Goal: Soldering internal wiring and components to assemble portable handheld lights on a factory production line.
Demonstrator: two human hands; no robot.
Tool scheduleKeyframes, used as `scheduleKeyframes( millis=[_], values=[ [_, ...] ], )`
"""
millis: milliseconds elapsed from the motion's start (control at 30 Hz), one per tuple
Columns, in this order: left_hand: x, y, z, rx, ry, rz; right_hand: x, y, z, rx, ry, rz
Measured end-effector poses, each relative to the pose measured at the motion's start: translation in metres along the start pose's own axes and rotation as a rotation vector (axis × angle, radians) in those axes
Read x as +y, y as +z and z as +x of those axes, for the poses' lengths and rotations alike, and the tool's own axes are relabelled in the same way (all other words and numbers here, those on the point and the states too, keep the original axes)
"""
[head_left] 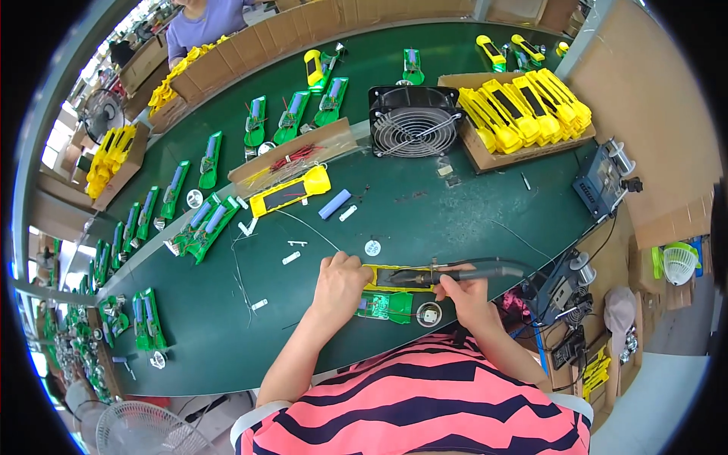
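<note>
My left hand (pixel 339 288) has its fingers curled over the left end of a yellow plastic casing (pixel 396 289), which lies across the table in front of me. In my right hand (pixel 469 299) is a dark soldering iron (pixel 493 272), held over the casing with its tip pointing left. Just below, a green casing half (pixel 398 307) with a circuit board lies beside a round reflector cup (pixel 428 314). A small white disc (pixel 372 248) sits above the yellow casing. A thin wire (pixel 307 229) runs from near my left fingers toward the upper left.
A black fan (pixel 415 125) stands at the back, beside a carton of yellow casings (pixel 485 155). Soldering stations (pixel 599 178) are at right. Green assemblies with blue cells (pixel 201 227) line the left. A loose blue cell (pixel 334 204) lies mid-table. Another person (pixel 208 30) sits beyond.
</note>
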State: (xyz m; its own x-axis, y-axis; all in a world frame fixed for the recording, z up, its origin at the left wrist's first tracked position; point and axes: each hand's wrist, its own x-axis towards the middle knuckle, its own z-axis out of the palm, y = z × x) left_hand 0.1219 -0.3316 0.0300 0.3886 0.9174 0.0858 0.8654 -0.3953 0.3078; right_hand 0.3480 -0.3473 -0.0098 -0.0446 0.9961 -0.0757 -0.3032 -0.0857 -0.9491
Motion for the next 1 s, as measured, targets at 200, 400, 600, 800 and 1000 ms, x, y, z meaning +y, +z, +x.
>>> scheduleKeyframes(
  millis=[200,400,600,800,1000],
  values=[
    [0.004,0.008,0.004,-0.071,-0.045,-0.005,0.007,0.003,0.005,-0.003,0.144,-0.005],
    [0.007,0.007,0.006,-0.083,-0.046,0.048,0.006,0.008,0.006,-0.001,0.185,-0.042],
    [0.006,0.009,0.007,-0.084,-0.043,0.045,0.007,0.009,0.006,0.006,0.174,-0.102],
    [0.005,0.008,0.011,-0.1,-0.028,0.048,0.007,0.008,0.009,-0.001,0.174,-0.109],
    [0.006,0.006,0.01,-0.117,-0.051,0.123,0.005,0.005,0.008,-0.008,0.165,-0.007]
  ],
)
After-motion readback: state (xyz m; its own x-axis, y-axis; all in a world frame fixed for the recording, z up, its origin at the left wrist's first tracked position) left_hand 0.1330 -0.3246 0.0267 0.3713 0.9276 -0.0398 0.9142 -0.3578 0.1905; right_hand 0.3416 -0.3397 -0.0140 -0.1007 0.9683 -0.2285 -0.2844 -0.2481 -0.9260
